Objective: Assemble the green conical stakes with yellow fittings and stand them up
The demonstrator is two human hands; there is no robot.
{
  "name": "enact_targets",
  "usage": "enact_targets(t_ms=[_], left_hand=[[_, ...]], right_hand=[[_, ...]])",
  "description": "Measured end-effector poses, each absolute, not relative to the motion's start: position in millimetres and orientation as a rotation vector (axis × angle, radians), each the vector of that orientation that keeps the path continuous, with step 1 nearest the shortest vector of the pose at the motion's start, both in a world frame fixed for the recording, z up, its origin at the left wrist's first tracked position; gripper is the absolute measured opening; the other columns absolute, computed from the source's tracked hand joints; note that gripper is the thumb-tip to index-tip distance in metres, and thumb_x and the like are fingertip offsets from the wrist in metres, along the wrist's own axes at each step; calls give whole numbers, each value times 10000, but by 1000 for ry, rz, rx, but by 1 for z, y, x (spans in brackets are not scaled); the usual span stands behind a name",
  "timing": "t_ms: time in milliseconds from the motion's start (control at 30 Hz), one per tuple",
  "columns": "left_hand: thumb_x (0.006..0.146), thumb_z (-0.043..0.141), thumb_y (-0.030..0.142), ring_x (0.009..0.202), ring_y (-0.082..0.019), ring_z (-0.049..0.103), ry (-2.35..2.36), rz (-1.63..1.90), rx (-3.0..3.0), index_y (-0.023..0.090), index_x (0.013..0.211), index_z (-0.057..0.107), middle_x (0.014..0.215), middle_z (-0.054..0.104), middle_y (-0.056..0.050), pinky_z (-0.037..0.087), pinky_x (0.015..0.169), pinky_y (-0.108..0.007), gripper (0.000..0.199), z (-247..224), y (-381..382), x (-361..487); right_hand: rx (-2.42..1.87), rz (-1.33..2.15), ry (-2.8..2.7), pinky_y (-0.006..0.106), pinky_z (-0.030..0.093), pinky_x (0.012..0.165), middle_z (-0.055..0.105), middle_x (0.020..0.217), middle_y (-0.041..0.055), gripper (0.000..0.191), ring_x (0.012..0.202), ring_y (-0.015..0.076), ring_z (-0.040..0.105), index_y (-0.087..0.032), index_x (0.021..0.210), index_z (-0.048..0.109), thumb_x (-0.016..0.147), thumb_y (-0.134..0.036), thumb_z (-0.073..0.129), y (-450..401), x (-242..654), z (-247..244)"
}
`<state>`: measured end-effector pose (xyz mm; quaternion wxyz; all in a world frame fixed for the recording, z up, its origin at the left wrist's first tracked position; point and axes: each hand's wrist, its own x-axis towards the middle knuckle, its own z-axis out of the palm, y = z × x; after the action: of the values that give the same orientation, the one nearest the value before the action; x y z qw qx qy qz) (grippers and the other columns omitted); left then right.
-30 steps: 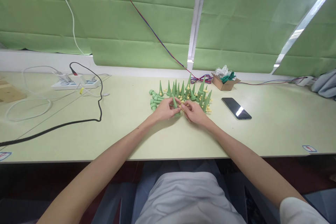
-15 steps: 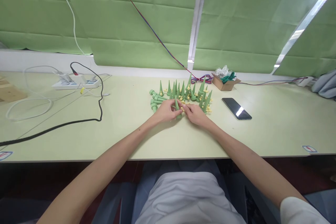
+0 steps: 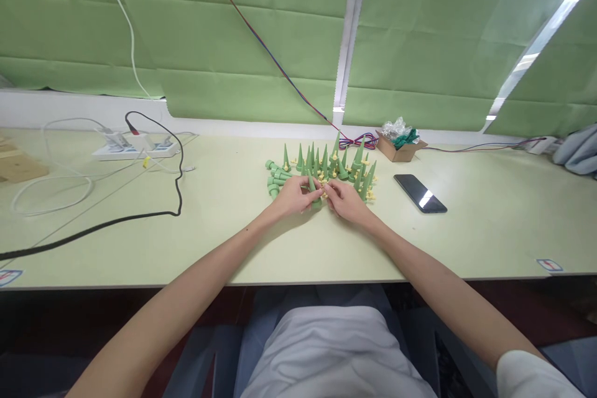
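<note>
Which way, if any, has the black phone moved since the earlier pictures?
No, it has not moved: the black phone keeps its place, nearer the person than the cardboard box and slightly to its right.

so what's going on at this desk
A person has both bare hands over the desk. The left hand holds a green spike near its base, and the right hand pinches at a small yellow piece right beside it. More green spikes stand behind, many with yellow pieces at their bases, and a few lie on their sides at the left. A phone and a small open box sit off to the right.
</note>
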<state>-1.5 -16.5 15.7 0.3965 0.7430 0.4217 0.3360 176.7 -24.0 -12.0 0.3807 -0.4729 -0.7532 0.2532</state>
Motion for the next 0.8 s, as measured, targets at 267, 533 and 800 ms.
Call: enact_targets(t_ms=[267,533,800], left_hand=[[828,651,402,391,-105,465,1086,886,1905,167,831,637,486,547,30,373,444,-231,236,13,-16,0],[846,617,397,408,-117,503,1115,915,2011,162,860,659,496,557,32,403,468,-234,239,10,-17,2],[853,607,367,537,-132,561,1113,945,2199,147,830,684,618,634,-14,439,554,-245,234,9,-17,3]], right_hand=[[-1180,681,-1900,273,396,606,570,638,-10,259,573,156,527,-225,783,455,993,-355,377,-23,177,-14],[-1242,544,-1927,282,350,644,535,672,4,297,664,173,502,-223,737,421,997,-356,361,-21,177,-14],[-1297,533,-1984,293,331,661,570,689,31,391,661,172,501,-207,696,461,1023,-356,308,-17,178,-16]])
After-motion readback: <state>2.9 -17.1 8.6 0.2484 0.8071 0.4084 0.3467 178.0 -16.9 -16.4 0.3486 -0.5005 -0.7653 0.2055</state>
